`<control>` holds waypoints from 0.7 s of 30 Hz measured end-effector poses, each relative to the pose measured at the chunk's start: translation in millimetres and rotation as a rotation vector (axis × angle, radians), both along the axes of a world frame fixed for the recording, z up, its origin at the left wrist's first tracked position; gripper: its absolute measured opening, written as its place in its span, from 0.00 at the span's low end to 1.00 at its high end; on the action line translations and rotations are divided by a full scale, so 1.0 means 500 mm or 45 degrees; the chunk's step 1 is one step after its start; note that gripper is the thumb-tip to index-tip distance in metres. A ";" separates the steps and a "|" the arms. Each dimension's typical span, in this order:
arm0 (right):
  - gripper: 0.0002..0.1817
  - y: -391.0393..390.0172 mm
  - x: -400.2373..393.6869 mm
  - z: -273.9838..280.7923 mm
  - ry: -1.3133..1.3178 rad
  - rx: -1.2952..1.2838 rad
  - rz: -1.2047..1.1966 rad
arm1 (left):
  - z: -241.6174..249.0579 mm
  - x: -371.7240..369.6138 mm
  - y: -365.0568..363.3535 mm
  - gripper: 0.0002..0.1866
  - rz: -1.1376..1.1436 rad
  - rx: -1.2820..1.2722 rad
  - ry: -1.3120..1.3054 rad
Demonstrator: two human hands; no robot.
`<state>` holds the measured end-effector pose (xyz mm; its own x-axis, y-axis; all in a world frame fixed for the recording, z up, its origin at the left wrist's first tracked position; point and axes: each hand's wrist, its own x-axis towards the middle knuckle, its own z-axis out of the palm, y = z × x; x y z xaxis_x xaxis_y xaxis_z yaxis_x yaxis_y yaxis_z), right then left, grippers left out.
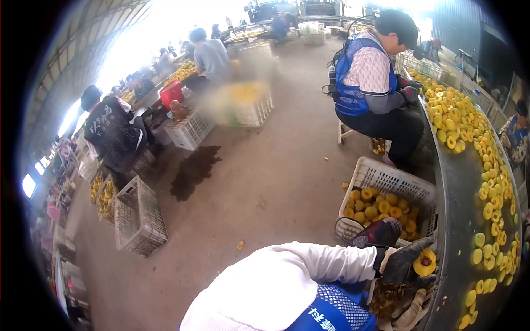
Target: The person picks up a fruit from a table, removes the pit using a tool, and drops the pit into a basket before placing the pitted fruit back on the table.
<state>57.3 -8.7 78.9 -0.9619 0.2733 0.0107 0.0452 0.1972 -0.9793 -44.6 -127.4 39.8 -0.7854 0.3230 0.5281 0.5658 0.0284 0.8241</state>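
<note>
My left arm, in a white sleeve over a blue vest, reaches from the bottom towards the metal table on the right. My left hand, in a dark glove, grips a halved yellow peach with its pit side showing, at the table's near edge. A pale gloved hand, apparently my right, lies low at the bottom edge beside a heap of pits; what it holds is hidden. Just beyond my left hand stands a white crate of whole yellow peaches.
Several peach halves run along the metal table. A person in a blue vest sits at its far end. More seated people and white crates line the left side. A dark wet patch marks the concrete floor.
</note>
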 end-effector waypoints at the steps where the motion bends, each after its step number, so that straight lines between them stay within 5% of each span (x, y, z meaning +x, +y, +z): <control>1: 0.24 -0.022 0.007 0.041 -0.090 -0.212 -0.134 | 0.002 0.034 0.044 0.21 0.314 0.277 -0.162; 2: 0.24 -0.015 0.012 0.040 -0.089 -0.210 -0.139 | 0.016 0.058 0.069 0.28 0.627 0.553 -0.324; 5: 0.25 0.021 0.018 0.020 -0.076 -0.212 -0.122 | 0.054 0.091 0.046 0.29 0.541 0.552 -0.182; 6: 0.26 0.044 0.017 0.006 -0.296 -0.257 -0.157 | 0.025 0.076 0.055 0.29 0.531 0.547 -0.183; 8: 0.26 0.053 0.027 -0.002 -0.230 -0.261 -0.184 | -0.055 0.024 0.078 0.29 0.134 0.561 -0.068; 11: 0.26 0.066 0.013 -0.047 -0.082 -0.273 -0.228 | 0.024 0.032 0.041 0.29 0.007 0.371 -0.043; 13: 0.11 0.100 -0.019 -0.135 0.345 -0.076 -0.368 | 0.088 0.048 0.009 0.29 -0.095 0.199 -0.036; 15: 0.11 0.125 0.001 -0.118 0.205 -0.214 -0.235 | 0.055 0.040 0.037 0.29 -0.151 0.117 -0.044; 17: 0.12 0.130 0.015 -0.108 0.068 -0.357 -0.114 | -0.039 0.008 0.104 0.31 -0.634 0.756 -0.773; 20: 0.15 0.112 0.030 -0.089 0.121 -0.474 -0.279 | -0.041 0.021 0.108 0.35 -0.821 0.872 -0.559; 21: 0.16 0.112 0.039 -0.085 0.161 -0.441 -0.215 | 0.002 0.046 0.108 0.39 -0.428 0.380 -0.476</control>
